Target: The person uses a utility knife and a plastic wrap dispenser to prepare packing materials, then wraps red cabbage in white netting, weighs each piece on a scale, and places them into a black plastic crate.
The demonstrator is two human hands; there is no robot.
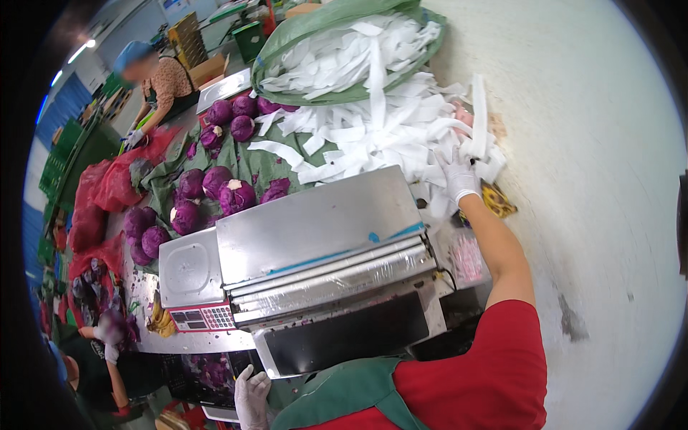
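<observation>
My right hand [457,174], in a white glove, reaches to the right edge of a heap of white foam strips [387,134], its fingers spread on or just over them; whether it grips one cannot be told. My left hand [251,395], gloved too, is low near my green apron, fingers loosely curled, with nothing visible in it. Between my hands stands a film wrapping machine [317,231] with a steel top, a roll of clear film [333,279] and a black plate [349,333] at its front. Red cabbages [236,196] lie behind it on green sheeting.
A scale [191,269] adjoins the machine's left side, bananas [160,318] beside it. A green sack [344,99] of foam strips stands behind. Red mesh sacks [97,199] lie left. One co-worker [166,80] is at the far left, another [102,365] at lower left. A wall [591,215] rises right.
</observation>
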